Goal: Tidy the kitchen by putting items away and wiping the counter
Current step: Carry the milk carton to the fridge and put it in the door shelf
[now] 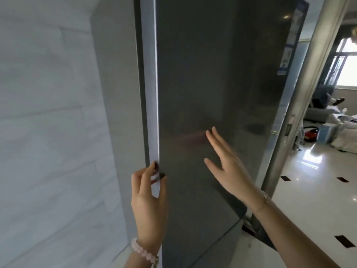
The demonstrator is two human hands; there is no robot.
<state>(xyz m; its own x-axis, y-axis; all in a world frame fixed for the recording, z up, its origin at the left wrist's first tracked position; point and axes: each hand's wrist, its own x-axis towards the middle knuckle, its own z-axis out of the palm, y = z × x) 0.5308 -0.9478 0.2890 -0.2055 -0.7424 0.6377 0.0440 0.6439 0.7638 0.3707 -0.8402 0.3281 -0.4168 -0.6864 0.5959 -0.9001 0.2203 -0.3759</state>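
Your left hand [148,198] has its fingers [149,172] grasping the edge of the tall, upright, glossy dark-grey fridge door [212,93]; your right hand [228,167] is flat with fingers released.

i have just one view, worn on the head, sitting very close to the dark fridge door [202,113] and facing it nearly square, tilted slightly down. the door fills the middle; a pale wall [48,122] lies left of it, a doorway into a bright room [318,171] right.
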